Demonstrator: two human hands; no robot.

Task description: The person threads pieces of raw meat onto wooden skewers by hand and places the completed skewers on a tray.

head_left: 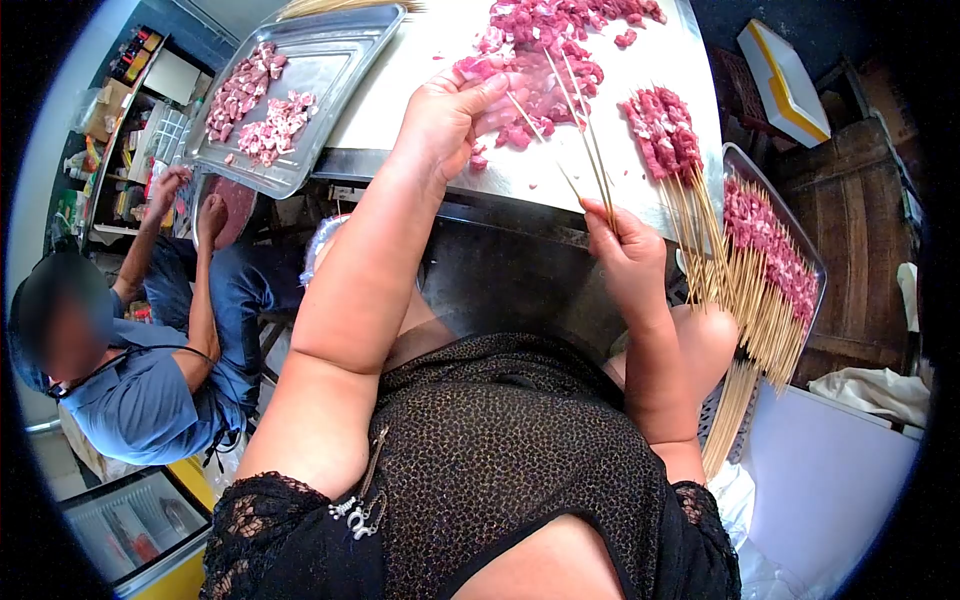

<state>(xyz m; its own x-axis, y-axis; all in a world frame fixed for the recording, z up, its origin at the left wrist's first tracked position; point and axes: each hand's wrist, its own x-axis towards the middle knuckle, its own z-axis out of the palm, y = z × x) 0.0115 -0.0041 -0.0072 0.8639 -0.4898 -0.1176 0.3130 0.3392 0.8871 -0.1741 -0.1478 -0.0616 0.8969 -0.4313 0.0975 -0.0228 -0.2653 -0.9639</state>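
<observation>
My left hand [447,118] is over the near edge of a pile of raw meat pieces [545,45] on the pale tabletop [375,95]. Its thumb and fingers are closed on what looks like a piece of meat, partly blurred against the pile. In my right hand [628,245] a few thin bamboo skewers [597,160] are pinched near their lower ends. They fan out bare, tips up toward the pile, and one tip comes close to my left fingers. To the right, a bundle of loaded meat skewers [662,135] lies with its sticks over the table edge.
A metal tray [345,75] at left holds two heaps of cut meat. Many finished skewers [770,255] fill another tray beside the table at right. At left sits another person [165,370], forearms raised. A white-and-yellow box [785,80] stands at far right.
</observation>
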